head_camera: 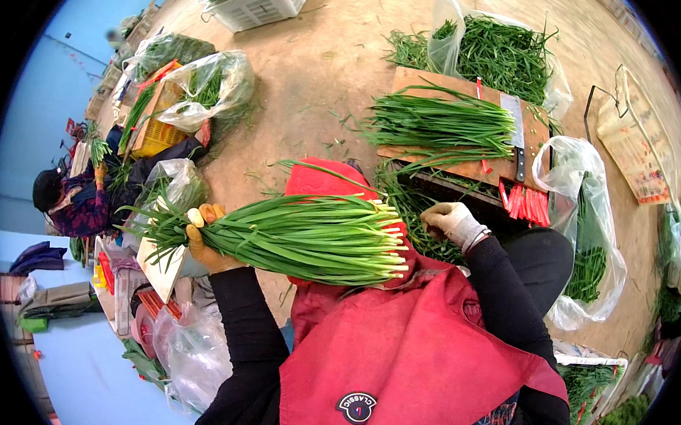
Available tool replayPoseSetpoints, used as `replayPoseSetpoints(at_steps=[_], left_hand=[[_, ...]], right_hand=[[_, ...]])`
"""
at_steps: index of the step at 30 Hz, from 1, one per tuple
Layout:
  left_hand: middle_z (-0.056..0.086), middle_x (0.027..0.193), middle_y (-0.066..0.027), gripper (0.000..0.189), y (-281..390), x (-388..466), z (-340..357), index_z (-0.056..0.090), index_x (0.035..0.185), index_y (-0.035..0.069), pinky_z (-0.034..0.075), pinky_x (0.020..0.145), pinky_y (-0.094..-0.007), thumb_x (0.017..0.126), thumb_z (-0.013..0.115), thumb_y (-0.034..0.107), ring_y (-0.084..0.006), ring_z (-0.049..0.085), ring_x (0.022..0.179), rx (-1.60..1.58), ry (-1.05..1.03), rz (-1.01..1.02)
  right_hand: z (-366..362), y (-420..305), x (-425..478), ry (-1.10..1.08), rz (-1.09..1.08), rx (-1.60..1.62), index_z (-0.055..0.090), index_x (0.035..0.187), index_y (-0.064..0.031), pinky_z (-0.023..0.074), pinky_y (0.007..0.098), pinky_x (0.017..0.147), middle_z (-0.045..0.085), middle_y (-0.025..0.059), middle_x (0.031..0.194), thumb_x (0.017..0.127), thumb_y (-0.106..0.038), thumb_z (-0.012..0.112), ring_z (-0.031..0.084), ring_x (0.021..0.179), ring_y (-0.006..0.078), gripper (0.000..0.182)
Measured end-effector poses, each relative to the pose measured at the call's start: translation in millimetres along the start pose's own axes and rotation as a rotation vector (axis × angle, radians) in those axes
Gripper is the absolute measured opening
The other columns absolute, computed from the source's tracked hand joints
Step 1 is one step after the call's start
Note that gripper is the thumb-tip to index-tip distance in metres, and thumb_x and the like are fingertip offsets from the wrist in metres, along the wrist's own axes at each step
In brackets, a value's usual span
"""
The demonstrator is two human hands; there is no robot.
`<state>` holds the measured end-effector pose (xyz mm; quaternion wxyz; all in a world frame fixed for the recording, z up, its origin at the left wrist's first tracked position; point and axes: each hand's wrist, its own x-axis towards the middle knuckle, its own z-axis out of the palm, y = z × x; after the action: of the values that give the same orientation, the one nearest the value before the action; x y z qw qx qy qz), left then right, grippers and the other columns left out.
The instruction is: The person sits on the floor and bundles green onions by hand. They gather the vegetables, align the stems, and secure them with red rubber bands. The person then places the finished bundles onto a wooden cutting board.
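My left hand (205, 246), in a stained glove, grips the leafy end of a large bunch of Chinese chives (311, 237). The bunch lies crosswise over my lap and red apron (397, 352), its pale cut ends towards my right hand. A white-gloved right hand (454, 224) hovers just right of those ends, fingers curled; whether anything is in it is hidden. Ahead on the right, a wooden board (413, 79) carries a second pile of chives (441, 123) and a cleaver (512, 120) with a black handle. Red tie strips (526, 204) hang at the board's near edge.
Plastic bags of chives stand behind the board (501, 54) and to its right (589, 269). Loose leaves (409, 215) lie below the board. A white crate (258, 6) sits far ahead. At left, another person (81, 207) handles chives beside a yellow crate (158, 139).
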<state>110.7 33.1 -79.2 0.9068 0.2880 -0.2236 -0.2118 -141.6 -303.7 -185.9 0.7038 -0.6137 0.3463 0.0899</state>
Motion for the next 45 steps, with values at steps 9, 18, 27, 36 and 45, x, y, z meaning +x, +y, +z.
replayPoseSetpoints(at_steps=[9,18,27,36,45], left_hand=[[0.042,0.08,-0.0035,0.033,-0.8,12.3,54.5,0.044,0.081,0.009,0.045,0.055,-0.0275,0.081,0.068,0.03,-0.0144,0.04,0.069,0.165,-0.119,0.098],[0.046,0.083,-0.0031,0.027,3.0,9.7,61.1,0.047,0.087,0.008,0.041,0.061,-0.0264,0.086,0.064,0.029,-0.015,0.04,0.074,0.245,-0.169,-0.025],[0.044,0.075,-0.0028,0.035,7.8,7.4,47.0,0.046,0.079,0.01,0.04,0.059,-0.0251,0.079,0.069,0.036,-0.0142,0.044,0.068,0.249,-0.01,0.016],[0.047,0.08,-0.0044,0.034,12.6,4.5,36.0,0.048,0.086,0.008,0.045,0.059,-0.028,0.086,0.063,0.038,-0.0153,0.047,0.07,0.222,-0.09,-0.118],[0.049,0.088,-0.0063,0.035,16.7,2.9,22.5,0.048,0.092,0.007,0.049,0.067,-0.0328,0.087,0.06,0.039,-0.0176,0.05,0.075,0.197,0.029,0.034]], right_hand=[[62.1,-73.6,-17.0,-0.149,-0.325,-0.352,0.067,0.104,-0.0021,0.0502,0.0309,0.077,0.069,0.0112,0.097,0.086,-0.031,0.06,0.065,0.084,0.0164,0.035],[71.1,-50.4,-11.4,0.337,-0.654,-0.633,0.068,0.075,-0.0063,0.0499,0.0382,0.062,0.061,0.0135,0.072,0.076,-0.024,0.067,0.06,0.067,0.0313,0.018],[-5.0,51.1,15.7,0.173,0.025,-1.123,0.07,0.08,-0.0098,0.0516,0.0411,0.071,0.067,0.0138,0.081,0.074,-0.033,0.058,0.065,0.077,0.0325,0.027],[3.5,5.3,-14.0,-0.077,-0.036,-0.29,0.056,0.12,-0.0029,0.0502,0.0275,0.058,0.065,0.0074,0.095,0.086,-0.032,0.057,0.061,0.072,0.0116,0.044],[64.6,-29.6,-11.7,-0.358,-0.231,0.355,0.057,0.112,0.003,0.0474,0.0283,0.081,0.063,0.0073,0.103,0.092,-0.027,0.054,0.057,0.092,0.0138,0.037]])
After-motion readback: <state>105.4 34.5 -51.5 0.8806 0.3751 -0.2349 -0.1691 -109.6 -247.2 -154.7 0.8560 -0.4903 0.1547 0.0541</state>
